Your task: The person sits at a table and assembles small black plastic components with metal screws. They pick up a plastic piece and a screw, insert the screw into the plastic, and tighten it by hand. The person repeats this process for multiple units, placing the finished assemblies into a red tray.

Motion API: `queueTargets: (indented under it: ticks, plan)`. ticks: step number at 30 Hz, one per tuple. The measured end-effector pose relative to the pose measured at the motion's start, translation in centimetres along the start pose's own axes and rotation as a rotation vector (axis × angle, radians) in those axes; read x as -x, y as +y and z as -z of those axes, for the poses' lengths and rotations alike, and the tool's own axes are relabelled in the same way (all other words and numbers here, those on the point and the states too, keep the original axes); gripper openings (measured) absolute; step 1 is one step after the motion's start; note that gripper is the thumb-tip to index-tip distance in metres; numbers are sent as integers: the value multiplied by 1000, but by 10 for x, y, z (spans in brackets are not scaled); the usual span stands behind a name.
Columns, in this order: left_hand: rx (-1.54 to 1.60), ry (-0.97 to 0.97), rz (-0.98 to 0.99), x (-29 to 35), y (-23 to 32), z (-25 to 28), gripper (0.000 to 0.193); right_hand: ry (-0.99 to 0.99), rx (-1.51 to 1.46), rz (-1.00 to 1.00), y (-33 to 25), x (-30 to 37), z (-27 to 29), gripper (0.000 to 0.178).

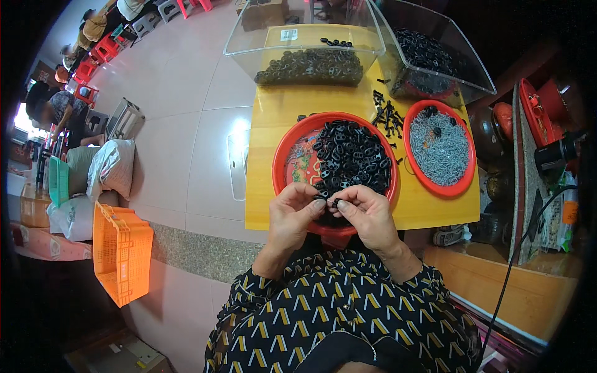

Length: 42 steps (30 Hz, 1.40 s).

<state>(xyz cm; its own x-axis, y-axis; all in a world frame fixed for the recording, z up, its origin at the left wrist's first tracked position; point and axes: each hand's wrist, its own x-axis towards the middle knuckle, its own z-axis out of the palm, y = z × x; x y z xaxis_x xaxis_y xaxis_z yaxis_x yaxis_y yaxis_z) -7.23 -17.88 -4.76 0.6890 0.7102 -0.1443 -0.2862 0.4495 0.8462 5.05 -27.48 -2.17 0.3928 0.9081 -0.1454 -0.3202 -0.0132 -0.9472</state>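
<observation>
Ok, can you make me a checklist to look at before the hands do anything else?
1. Right hand pinching a small black piece: ok, it shows at the fingertips.
2. Left hand gripping a piece too: cannot tell, its fingertips blend into the dark pile behind.
3. Black ring-like parts close by: ok, heaped in the red bowl just past the hands.
4. Silver pieces all by themselves: not ok, a few black bits lie among them in the red tray.
5. Black pegs in a container: not ok, they lie loose on the yellow table.
</observation>
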Motion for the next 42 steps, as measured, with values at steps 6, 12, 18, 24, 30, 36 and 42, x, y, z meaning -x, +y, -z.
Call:
queueTargets:
  ticks: [6, 12, 18, 24, 30, 36, 42]
  plan:
    - [171, -50, 61, -1, 0, 4, 21, 13, -65, -47, 3, -2, 3, 10]
    - [238, -89, 126, 2, 0, 5, 22, 31, 78, -101, -1, -3, 11, 10]
    - [218, -96, 141, 4, 3, 5, 26, 37, 134, -112, -7, -4, 7, 11]
    - [93, -121, 66, 5, 2, 6, 26, 35, 135, -125, -13, -3, 3, 10]
    - [74, -151, 40, 6, 1, 6, 25, 14, 118, -105, -12, -3, 2, 7]
    - [6, -141, 44, 7, 1, 6, 25, 6, 173, -131, -10, -3, 5, 10]
    - [-71, -153, 34, 9, 2, 5, 25, 0, 228, -97, -8, -3, 5, 8]
